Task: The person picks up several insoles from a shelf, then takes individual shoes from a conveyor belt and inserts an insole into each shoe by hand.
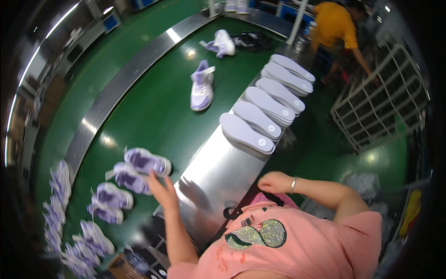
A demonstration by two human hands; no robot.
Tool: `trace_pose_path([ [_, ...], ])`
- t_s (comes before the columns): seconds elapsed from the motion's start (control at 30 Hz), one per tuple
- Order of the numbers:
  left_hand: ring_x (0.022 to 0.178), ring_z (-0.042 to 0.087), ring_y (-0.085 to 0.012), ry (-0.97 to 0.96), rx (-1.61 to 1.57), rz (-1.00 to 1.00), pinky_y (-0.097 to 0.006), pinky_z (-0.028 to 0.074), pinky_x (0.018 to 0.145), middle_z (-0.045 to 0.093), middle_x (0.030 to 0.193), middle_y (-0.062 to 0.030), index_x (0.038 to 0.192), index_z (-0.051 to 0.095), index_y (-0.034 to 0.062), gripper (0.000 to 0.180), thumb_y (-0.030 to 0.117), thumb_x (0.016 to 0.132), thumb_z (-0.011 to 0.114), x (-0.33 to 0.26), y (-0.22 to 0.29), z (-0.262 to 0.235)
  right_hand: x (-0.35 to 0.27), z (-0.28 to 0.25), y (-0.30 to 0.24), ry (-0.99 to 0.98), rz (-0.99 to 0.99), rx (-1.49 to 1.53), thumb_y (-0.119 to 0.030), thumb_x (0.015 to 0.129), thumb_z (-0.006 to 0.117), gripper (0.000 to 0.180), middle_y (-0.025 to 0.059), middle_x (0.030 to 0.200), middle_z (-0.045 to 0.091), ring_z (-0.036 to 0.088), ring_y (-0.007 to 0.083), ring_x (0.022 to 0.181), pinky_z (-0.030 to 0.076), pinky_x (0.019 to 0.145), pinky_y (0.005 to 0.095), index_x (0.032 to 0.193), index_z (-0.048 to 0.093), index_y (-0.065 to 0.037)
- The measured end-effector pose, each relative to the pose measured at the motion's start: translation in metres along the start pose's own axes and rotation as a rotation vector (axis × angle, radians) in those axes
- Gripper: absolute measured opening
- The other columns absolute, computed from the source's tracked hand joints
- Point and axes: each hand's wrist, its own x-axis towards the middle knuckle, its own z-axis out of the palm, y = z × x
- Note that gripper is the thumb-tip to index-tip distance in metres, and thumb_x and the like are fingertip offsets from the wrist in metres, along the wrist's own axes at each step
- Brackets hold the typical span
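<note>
My left hand [164,191] reaches over the green belt with its fingers apart, right at the heel end of a white and lilac sneaker [131,178]. Its fingertips overlap the shoe's edge; whether they touch it I cannot tell. Just beyond lies a matching sneaker [147,161], its opening facing up. My right hand [275,182] is curled closed near the edge of the metal ledge [218,174], in front of my chest, with nothing showing in it. Farther along that ledge lie several stacks of pale grey insoles [246,133] in a row.
More sneakers [111,196] stand on the green belt [148,107] to the left, and a single sneaker [202,88] lies farther off. A white wire cart [383,100] stands at the right. Beyond it, a person in a yellow shirt [335,25] bends over.
</note>
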Motion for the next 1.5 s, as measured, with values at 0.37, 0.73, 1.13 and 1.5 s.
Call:
trace_pose_path([
  [0.37, 0.082, 0.052, -0.0196, -0.985, -0.5, 0.062, -0.028, 0.045, 0.067, 0.048, 0.105, -0.0144, 0.116, 0.042, -0.0038, 0.04, 0.008, 0.08, 0.055, -0.142, 0.116, 0.081, -0.128, 0.073, 0.017, 0.233, 0.491, 0.322, -0.022, 0.076, 0.049, 0.019, 0.0113, 0.072, 0.061, 0.058, 0.0284, 0.066, 0.044, 0.06, 0.0385, 0.077, 0.061, -0.007],
  [0.73, 0.073, 0.057, -0.0184, -1.343, -0.48, 0.634, -0.028, 0.047, 0.069, 0.06, 0.083, -0.0095, 0.11, 0.049, 0.0016, 0.033, 0.014, 0.081, 0.06, -0.241, 0.221, 0.149, -0.379, 0.132, 0.008, 0.928, 0.879, 0.361, -0.02, 0.079, 0.049, 0.018, 0.0112, 0.078, 0.061, 0.058, 0.0269, 0.076, 0.045, 0.066, 0.0376, 0.083, 0.06, -0.007],
  [1.13, 0.071, 0.059, -0.0172, -1.58, -0.827, 1.204, -0.027, 0.046, 0.062, 0.061, 0.082, -0.0159, 0.095, 0.055, -0.004, 0.017, 0.007, 0.082, 0.056, -0.483, 0.553, 0.085, -0.713, 0.185, -0.123, 1.737, 1.361, -0.372, -0.004, 0.076, 0.049, 0.019, 0.0152, 0.09, 0.055, 0.054, 0.0315, 0.087, 0.044, 0.075, 0.0383, 0.095, 0.053, -0.002],
  [1.5, 0.091, 0.053, -0.0292, -1.067, -2.033, 2.036, -0.037, 0.041, 0.078, 0.06, 0.091, -0.0118, 0.097, 0.056, 0.0047, 0.023, 0.013, 0.075, 0.059, -0.708, 0.79, -0.072, -0.87, 0.168, -0.159, 0.901, 2.412, -0.501, -0.006, 0.065, 0.057, 0.023, 0.0175, 0.092, 0.056, 0.052, 0.0324, 0.093, 0.047, 0.078, 0.0368, 0.086, 0.058, 0.004],
])
